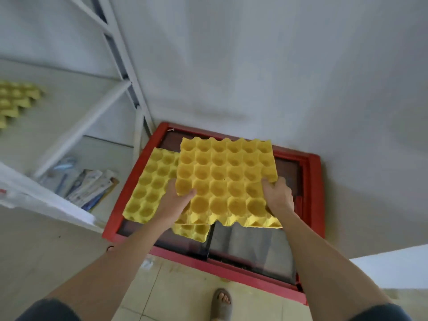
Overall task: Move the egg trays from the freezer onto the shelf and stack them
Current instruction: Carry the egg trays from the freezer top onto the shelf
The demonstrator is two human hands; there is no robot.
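A yellow egg tray (225,167) is held over the red-framed chest freezer (312,181), tilted slightly. My left hand (176,200) grips its near-left corner and my right hand (278,195) grips its right edge. Under it lie more yellow trays: one (150,186) juts out to the left, another (194,231) shows at the near edge, and a third (236,207) lies beneath the held one. A stack of yellow trays (16,100) sits on the white shelf (76,93) at the far left, partly cut off by the frame.
The white metal shelf frame (120,54) stands left of the freezer, against a grey wall. Papers and packets (88,186) lie on its lower level. The freezer's glass lid (254,246) is dark. My sandalled foot (222,302) stands on the tiled floor.
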